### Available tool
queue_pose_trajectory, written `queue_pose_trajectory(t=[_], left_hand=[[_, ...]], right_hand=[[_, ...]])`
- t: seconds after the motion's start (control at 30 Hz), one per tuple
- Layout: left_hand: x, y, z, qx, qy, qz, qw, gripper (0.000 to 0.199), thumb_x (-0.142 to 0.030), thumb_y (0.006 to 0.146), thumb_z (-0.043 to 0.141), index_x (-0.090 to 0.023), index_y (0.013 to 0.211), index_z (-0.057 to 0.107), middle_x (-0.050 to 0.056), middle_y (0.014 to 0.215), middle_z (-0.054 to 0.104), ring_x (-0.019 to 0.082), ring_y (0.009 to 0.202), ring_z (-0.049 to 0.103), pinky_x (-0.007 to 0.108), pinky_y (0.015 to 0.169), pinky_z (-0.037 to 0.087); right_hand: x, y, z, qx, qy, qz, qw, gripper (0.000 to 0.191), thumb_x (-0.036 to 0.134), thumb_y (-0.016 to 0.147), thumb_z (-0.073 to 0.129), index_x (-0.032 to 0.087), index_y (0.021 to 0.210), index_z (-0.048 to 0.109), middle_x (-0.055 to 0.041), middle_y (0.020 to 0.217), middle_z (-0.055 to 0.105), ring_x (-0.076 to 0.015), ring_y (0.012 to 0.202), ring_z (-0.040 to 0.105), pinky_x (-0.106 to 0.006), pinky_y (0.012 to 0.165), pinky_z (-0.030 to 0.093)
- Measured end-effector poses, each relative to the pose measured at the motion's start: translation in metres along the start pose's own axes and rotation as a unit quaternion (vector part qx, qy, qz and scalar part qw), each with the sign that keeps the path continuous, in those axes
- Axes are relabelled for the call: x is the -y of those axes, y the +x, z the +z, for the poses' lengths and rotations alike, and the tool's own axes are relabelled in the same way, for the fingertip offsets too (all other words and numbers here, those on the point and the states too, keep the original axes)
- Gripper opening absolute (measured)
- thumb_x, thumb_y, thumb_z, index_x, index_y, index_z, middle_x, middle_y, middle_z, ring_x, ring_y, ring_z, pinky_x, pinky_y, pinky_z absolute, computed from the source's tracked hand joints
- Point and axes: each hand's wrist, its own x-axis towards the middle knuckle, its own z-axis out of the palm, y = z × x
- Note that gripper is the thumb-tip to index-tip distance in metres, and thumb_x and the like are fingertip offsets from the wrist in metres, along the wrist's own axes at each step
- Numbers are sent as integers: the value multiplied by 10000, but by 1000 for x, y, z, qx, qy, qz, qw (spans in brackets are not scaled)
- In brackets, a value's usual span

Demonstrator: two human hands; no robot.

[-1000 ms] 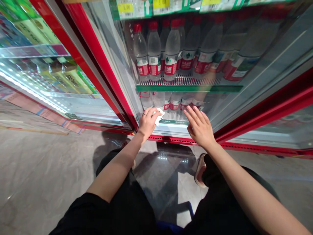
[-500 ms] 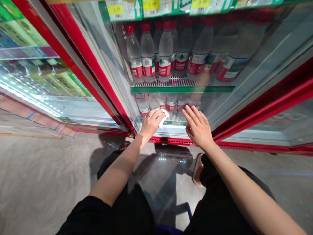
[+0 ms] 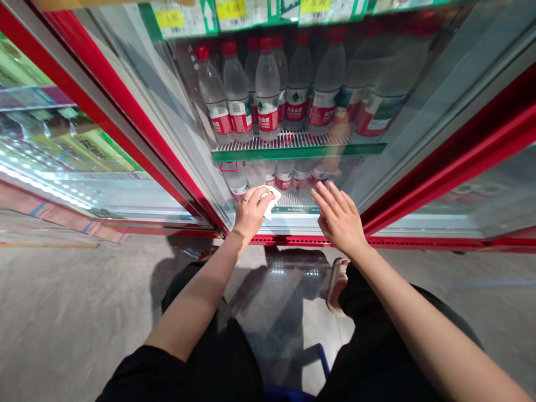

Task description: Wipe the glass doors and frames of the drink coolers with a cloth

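Note:
My left hand (image 3: 250, 211) holds a crumpled white tissue (image 3: 272, 202) against or close to the lower part of a glass cooler door (image 3: 297, 223). A ring shows on one of its fingers. To the right, my right hand (image 3: 341, 215) is raised with its fingers stretched out and nothing in it; I cannot tell whether the fingertips touch the glass. Behind the door stand water bottles (image 3: 267, 92) with red caps and red-and-white labels, on a rack edged by a green strip (image 3: 299, 152). More bottles (image 3: 283, 177) show on the shelf below.
Red frames (image 3: 452, 134) border the door. At left, another cooler holds bottled drinks (image 3: 90, 142). Price tags (image 3: 232, 10) line the shelf above. Below are the grey floor (image 3: 84, 301), my black-clad legs, a shoe (image 3: 337, 285) and a blue bar (image 3: 323, 360).
My left hand with the tissue has shifted slightly left. The cooler has slid a little left in view as the camera turned. My right hand stays nearly in place, fingers still stretched.

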Motion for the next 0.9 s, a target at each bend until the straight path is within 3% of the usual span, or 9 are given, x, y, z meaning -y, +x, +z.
queue_pose_trajectory(t=[0.1, 0.17, 0.3, 0.43, 0.6, 0.7, 0.83, 0.9], left_hand=[[-14, -3, 12, 24, -6, 69, 997, 234, -218, 1112, 608, -260, 1130, 837, 61, 1160, 844, 211, 1136, 754, 317, 947, 600], [-22, 2, 16, 34, -14, 77, 996, 224, -207, 1109, 614, -258, 1124, 831, 57, 1171, 844, 211, 1141, 754, 318, 936, 597], [-27, 15, 16, 22, -28, 43, 998, 263, -182, 1116, 582, -260, 1162, 829, 68, 1223, 825, 215, 1243, 731, 318, 1019, 584], [-30, 8, 24, 2, -35, 0, 999, 292, -140, 1091, 594, -275, 1183, 836, 70, 1237, 810, 227, 1253, 719, 338, 1105, 566], [-48, -2, 38, 40, -37, 19, 998, 309, -59, 1027, 623, -262, 1081, 850, 91, 1169, 816, 237, 1149, 726, 331, 950, 603], [-55, 13, 34, 51, -53, 1, 997, 334, -58, 1034, 603, -276, 1096, 848, 81, 1190, 809, 233, 1182, 715, 328, 962, 593], [-58, 33, 23, -9, -44, -52, 998, 267, -149, 1065, 621, -271, 1163, 837, 95, 1247, 789, 254, 1240, 685, 388, 1096, 567], [-60, 36, 24, -13, -37, -55, 998, 252, -175, 1065, 630, -272, 1167, 840, 105, 1246, 788, 266, 1234, 682, 407, 1109, 567]], right_hand=[[-5, -5, -2, -3, -4, -1, 1000, 966, 87, 1020, 526, 311, 1825, 43, -55, 1807, 405, -261, 1672, 412, -457, 1334, 377], [-10, -8, -5, -6, -3, 5, 1000, 958, 89, 1023, 518, 318, 1825, 47, -54, 1809, 402, -263, 1670, 415, -465, 1334, 379], [-22, -14, -13, -16, -2, 26, 1000, 965, 98, 1023, 523, 333, 1823, 37, -54, 1816, 389, -277, 1669, 417, -490, 1329, 387], [-29, -18, -22, -30, -6, 52, 998, 981, 87, 1018, 521, 332, 1823, 15, -60, 1814, 396, -279, 1669, 419, -499, 1325, 395], [-28, -19, -31, -37, -1, 50, 998, 1003, 68, 1010, 519, 316, 1822, -16, -64, 1813, 399, -268, 1675, 406, -480, 1327, 393], [-29, -19, -35, -40, 9, 51, 998, 997, 55, 1011, 506, 305, 1824, -14, -68, 1813, 400, -265, 1677, 403, -478, 1329, 389], [-32, -20, -41, -48, 17, 63, 997, 981, 51, 1016, 496, 298, 1826, -1, -69, 1814, 400, -265, 1684, 390, -483, 1335, 385], [-34, -21, -44, -48, 22, 72, 996, 976, 55, 1016, 496, 301, 1827, 11, -69, 1821, 385, -272, 1689, 379, -496, 1344, 375]])
